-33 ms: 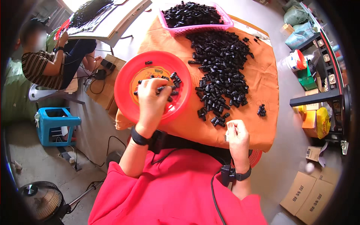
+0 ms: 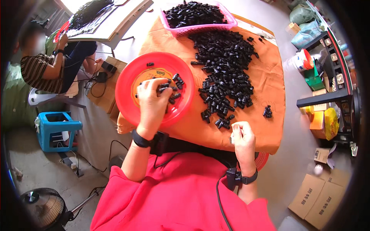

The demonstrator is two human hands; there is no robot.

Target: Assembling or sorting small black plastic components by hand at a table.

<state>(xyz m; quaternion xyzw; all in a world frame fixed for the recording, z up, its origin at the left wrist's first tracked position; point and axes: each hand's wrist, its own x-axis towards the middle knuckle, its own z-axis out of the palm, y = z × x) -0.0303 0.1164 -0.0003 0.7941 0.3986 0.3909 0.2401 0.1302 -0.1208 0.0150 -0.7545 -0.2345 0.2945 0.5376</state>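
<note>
A red plastic basin (image 2: 125,100) sits on the orange-covered table (image 2: 266,133). Scattered in it are several small black cylindrical plastic parts (image 2: 177,80). My left hand (image 2: 151,102) reaches inside, its thumb and fingers curled round some of these parts. Beside the basin spreads a large heap of the same black parts (image 2: 227,69). Near the table's front edge my right hand (image 2: 244,140) is closed in a pinch. Something small and whitish shows at its fingertips, too small to name. A little cluster of black parts (image 2: 267,111) lies apart, beyond my right hand.
A pink basket (image 2: 181,30) full of black parts stands at the table's far side. Left of the table are a blue stool (image 2: 58,131), a fan (image 2: 42,208) and a seated person (image 2: 46,67). Cardboard boxes (image 2: 316,196) and a dark shelf frame (image 2: 323,98) are on the right.
My left hand's fingers have shifted slightly over the parts in the basin. My right hand keeps its pinch in the same place. The whole view has moved a little.
</note>
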